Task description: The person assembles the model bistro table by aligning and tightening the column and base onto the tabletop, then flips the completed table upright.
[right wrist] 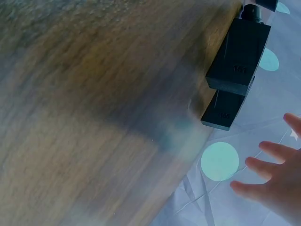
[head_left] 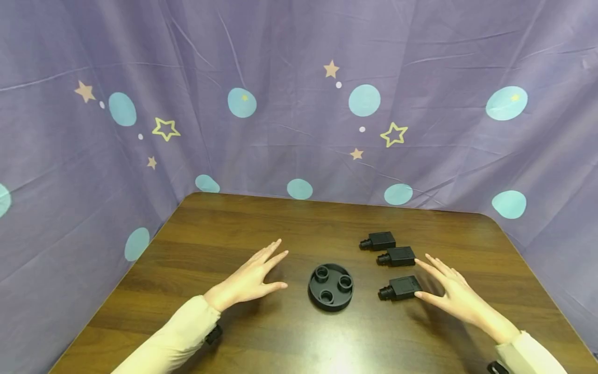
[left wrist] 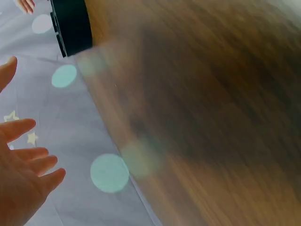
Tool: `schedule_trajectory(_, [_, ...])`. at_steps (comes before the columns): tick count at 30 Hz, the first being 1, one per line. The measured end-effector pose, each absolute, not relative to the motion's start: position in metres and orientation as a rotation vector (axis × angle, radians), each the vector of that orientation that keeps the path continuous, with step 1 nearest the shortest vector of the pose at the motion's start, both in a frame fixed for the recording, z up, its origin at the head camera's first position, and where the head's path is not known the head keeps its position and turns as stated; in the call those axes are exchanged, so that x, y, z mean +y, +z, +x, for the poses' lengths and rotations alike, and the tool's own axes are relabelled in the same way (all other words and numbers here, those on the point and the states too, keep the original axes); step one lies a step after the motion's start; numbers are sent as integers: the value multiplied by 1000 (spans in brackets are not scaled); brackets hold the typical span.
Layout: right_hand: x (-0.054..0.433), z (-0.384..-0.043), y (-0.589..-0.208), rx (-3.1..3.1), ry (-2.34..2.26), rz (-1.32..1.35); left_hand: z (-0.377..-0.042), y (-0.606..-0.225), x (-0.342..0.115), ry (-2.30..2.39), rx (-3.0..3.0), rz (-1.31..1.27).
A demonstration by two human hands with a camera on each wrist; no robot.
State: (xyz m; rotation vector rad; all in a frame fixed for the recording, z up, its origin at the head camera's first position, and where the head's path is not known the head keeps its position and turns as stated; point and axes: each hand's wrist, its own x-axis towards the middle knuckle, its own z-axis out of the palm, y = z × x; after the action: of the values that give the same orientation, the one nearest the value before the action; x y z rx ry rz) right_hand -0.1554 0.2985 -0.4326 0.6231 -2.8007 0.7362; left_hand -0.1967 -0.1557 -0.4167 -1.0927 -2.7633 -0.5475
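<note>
Fingers spread and holding nothing, my left hand is to the left of a round black tray with three ring-shaped sockets. The tray's dark side wall shows at the top of the left wrist view. To the tray's right lie three black rectangular blocks with narrow round necks pointing left: a far one, a middle one and a near one. My right hand is just right of the near block, fingers spread. In the right wrist view, a gap separates it from the blocks.
A brown wood-grain table carries everything, with a bright glare near its front. Behind and at the sides hangs a purple curtain with stars and pale blue spots. Dark wrist devices sit under both sleeves.
</note>
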Motion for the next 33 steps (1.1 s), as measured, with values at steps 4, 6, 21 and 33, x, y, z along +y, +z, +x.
schedule_trajectory(4, [298,-158,-434,-2769,802,653,-195,-416,-147,-602,-2755,-1125])
schedule_trajectory(6, [297,-158,-435,-2765,832,656,-193,-415,-143,-616,-2750,-1137])
schedule_trajectory(21, [296,-167,-441,-2848,958,600,-194,-419,-112,-785,-2714,-1252])
schedule_trajectory(33, [294,-176,-444,-2858,1266,705,-199,-433,-100,-956,-2697,-1289])
